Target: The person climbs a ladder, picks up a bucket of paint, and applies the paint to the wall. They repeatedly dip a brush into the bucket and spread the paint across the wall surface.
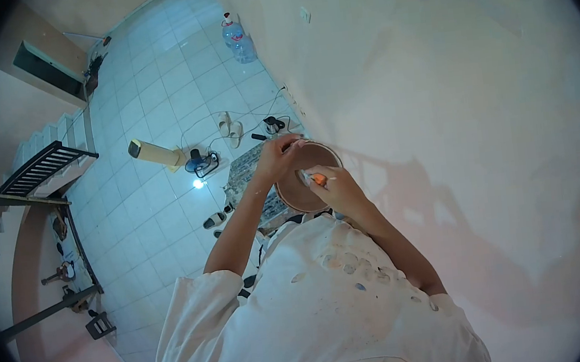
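A round brown bucket [326, 150] with a pale rim stands in front of my chest, and I look down into its brown inside. My left hand [279, 158] is at the bucket's left rim, its fingers bent over the edge and seemingly gripping it. Over the right part of the opening, my right hand [339, 188] is closed around an orange-handled tool [318, 179]. A small pale part of that tool points left into the bucket; its exact kind is hard to make out. My white shirt [343, 281] is stained and close below the bucket.
A stone-patterned slab [240, 175] lies beneath the bucket. On the tiled floor are a small fan [197, 162], a cream column-shaped object [154, 153], slippers [230, 128], a kettle [273, 125], cables and large water bottles [238, 41]. The wall [454, 128] is close on my right; a railing [41, 168] stands left.
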`<control>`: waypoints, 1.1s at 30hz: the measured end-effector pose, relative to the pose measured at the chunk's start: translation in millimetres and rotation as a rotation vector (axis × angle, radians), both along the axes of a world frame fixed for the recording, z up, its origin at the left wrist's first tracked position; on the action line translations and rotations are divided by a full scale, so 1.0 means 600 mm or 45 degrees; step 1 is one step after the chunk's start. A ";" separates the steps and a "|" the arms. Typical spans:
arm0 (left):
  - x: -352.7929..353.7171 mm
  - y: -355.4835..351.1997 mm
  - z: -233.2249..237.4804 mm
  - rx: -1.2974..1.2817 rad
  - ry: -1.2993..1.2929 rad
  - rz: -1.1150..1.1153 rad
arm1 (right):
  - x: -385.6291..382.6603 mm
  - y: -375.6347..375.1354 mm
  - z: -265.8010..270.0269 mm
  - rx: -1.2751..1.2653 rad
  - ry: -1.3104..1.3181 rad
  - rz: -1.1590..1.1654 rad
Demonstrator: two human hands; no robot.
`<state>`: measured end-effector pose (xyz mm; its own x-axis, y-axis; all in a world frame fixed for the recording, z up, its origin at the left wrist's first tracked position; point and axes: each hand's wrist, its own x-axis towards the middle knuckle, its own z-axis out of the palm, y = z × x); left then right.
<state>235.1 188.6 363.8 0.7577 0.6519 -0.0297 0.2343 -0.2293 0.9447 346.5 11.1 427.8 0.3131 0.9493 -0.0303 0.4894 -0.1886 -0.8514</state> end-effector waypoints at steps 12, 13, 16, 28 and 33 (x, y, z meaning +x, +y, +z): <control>0.004 0.002 0.021 -0.086 0.115 -0.036 | 0.014 0.032 -0.049 -0.104 -0.197 0.169; 0.005 -0.001 0.019 -0.078 0.077 -0.011 | 0.019 0.025 -0.048 -0.100 0.079 0.053; 0.010 -0.007 0.007 -0.030 -0.136 0.082 | 0.040 0.009 -0.036 -0.042 0.623 -0.196; 0.006 0.034 -0.093 0.164 -0.118 -0.028 | 0.087 -0.099 -0.056 0.728 2.048 -0.692; 0.007 0.053 -0.067 0.591 -0.385 -0.007 | 0.084 -0.083 -0.108 0.603 2.143 -0.706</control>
<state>239.1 220.3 323.8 0.6915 0.5405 0.4794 -0.0343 -0.6383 0.7691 396.8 -38.4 363.2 0.4812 0.7806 -0.3989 -0.8684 0.3620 -0.3390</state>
